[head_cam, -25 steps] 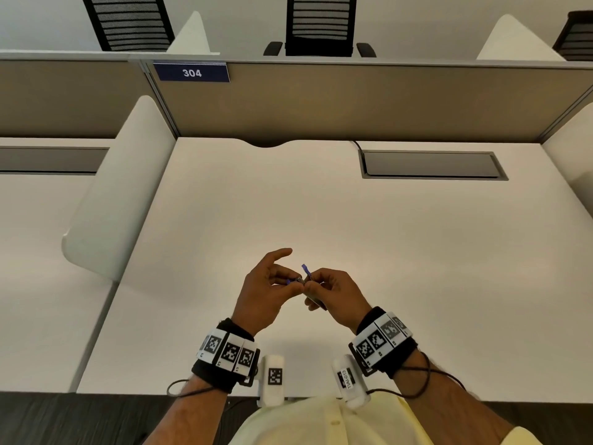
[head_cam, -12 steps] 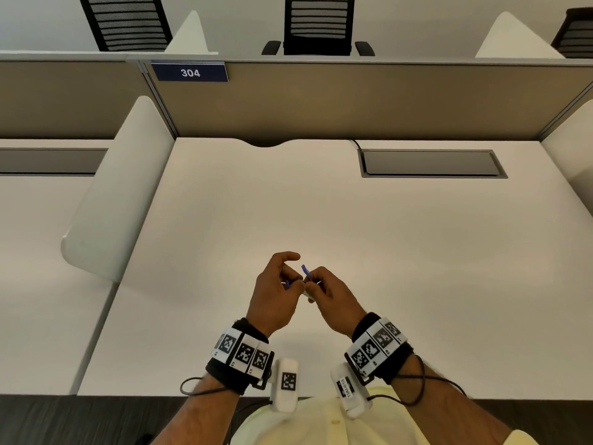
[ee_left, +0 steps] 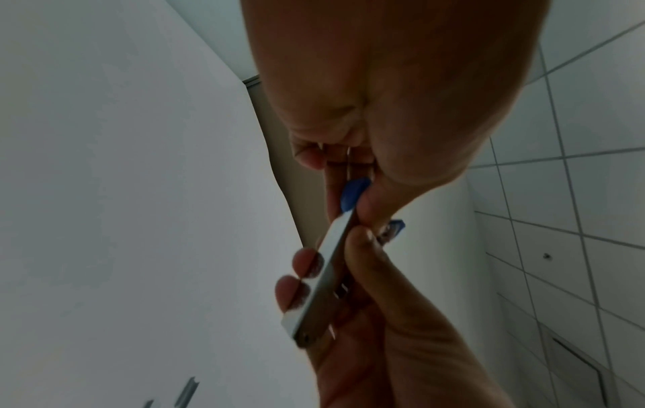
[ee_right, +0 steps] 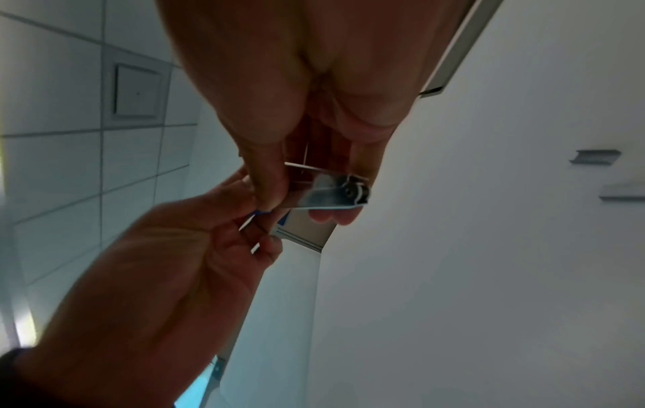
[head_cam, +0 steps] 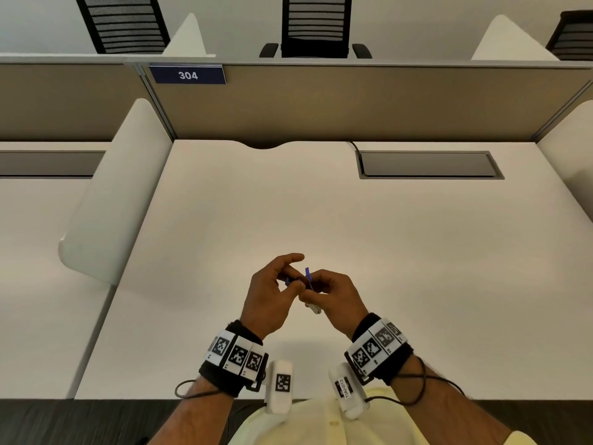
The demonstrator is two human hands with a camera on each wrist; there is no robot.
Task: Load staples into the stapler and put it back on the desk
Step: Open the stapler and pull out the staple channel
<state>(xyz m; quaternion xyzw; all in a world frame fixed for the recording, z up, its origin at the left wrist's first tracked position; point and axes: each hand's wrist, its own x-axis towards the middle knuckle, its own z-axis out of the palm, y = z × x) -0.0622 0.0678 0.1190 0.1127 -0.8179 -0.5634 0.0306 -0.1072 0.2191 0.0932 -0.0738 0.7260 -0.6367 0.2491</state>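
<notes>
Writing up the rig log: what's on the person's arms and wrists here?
Both forearms bare, hands ungloved. Each wrist carries a black band faced with white square tiles printed with black fiducial patterns. A white capsule-shaped unit hangs off each band, the left one marked with a fiducial, the right one with a text label. Thin black cables loop from both bands. Pale yellow shirt.

The white desk (head_cam: 353, 239) carries two staple strips (ee_right: 593, 158) lying near each other.

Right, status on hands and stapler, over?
Both hands pinching small silver metal stapler with blue parts, held above white desk. Nothing obstructing.
</notes>
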